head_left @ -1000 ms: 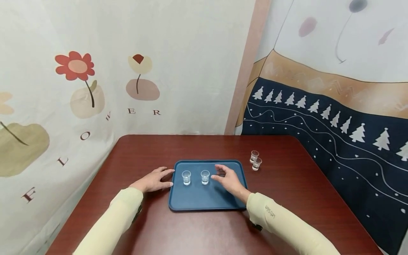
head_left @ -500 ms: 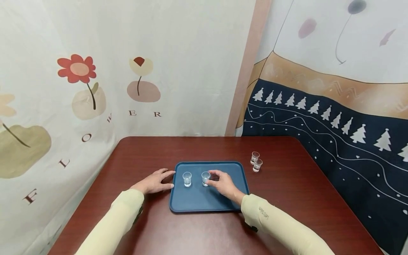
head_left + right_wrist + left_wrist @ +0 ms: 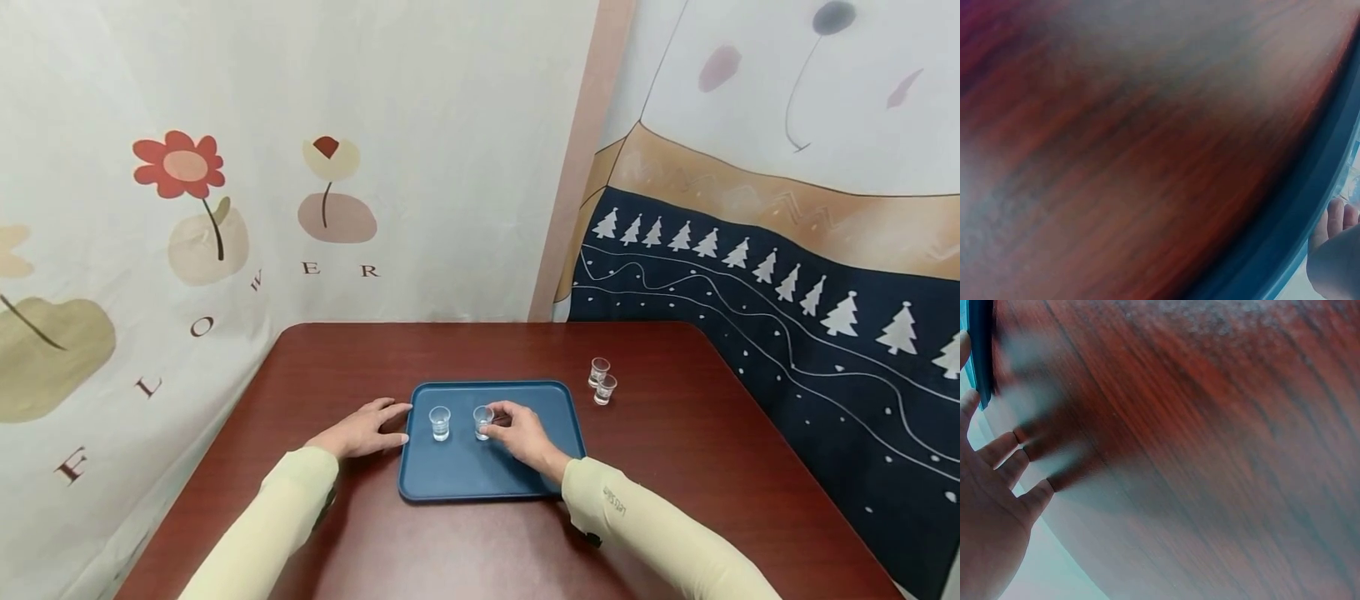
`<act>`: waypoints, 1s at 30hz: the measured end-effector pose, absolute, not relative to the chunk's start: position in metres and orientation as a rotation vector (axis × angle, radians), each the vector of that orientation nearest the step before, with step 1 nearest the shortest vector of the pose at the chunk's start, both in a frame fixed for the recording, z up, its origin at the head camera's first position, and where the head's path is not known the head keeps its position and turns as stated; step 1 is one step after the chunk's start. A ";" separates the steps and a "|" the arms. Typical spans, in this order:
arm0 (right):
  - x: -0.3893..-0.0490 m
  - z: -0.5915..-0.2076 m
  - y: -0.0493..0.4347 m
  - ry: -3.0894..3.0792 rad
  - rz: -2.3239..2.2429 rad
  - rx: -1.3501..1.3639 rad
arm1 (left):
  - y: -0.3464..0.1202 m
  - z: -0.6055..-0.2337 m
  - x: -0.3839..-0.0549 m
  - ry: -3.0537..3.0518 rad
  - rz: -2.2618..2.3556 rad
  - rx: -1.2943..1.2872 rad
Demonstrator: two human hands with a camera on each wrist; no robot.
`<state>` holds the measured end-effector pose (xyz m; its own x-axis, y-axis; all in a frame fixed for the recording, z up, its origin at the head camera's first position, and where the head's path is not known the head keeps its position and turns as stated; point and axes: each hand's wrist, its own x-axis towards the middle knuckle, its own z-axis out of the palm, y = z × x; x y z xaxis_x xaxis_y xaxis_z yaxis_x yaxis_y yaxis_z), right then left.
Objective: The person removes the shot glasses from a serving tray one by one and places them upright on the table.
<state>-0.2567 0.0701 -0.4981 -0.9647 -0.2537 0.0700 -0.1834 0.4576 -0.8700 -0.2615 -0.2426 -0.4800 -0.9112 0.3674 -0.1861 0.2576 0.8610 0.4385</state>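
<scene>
In the head view a blue tray lies on the table, bearing two small clear shot glasses. The left one, a shot glass, stands upright and apart from both hands. My right hand pinches the other shot glass between thumb and fingers from its right side; the glass is upright on the tray. My left hand rests at the tray's left edge, fingers spread and thumb near the rim. The left wrist view shows several of that hand's fingertips down on the wood beside the tray's side.
Two more shot glasses, a rear one and a front one, stand close together on the brown table, right of the tray. Printed cloths hang behind the table and along its sides.
My right hand has moved left and slightly down from beside the right-hand glass on the tray, and its fingers have closed on that glass. My left hand has stayed at the tray's edge.
</scene>
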 end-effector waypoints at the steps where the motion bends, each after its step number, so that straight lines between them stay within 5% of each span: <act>1: -0.256 -0.498 0.070 2.620 -1.553 -0.389 | -0.242 -0.480 -0.261 2.771 0.602 0.475; 30: -0.263 -0.465 0.146 2.732 -1.800 -0.154 | -0.245 -0.483 -0.267 2.740 0.631 0.465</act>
<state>-0.2627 0.1462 -0.4654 -0.9867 -0.0048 0.1627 -0.1514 0.3944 -0.9064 -0.2665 -0.2452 -0.4831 -0.9055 0.3711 -0.2056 0.2437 0.8517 0.4639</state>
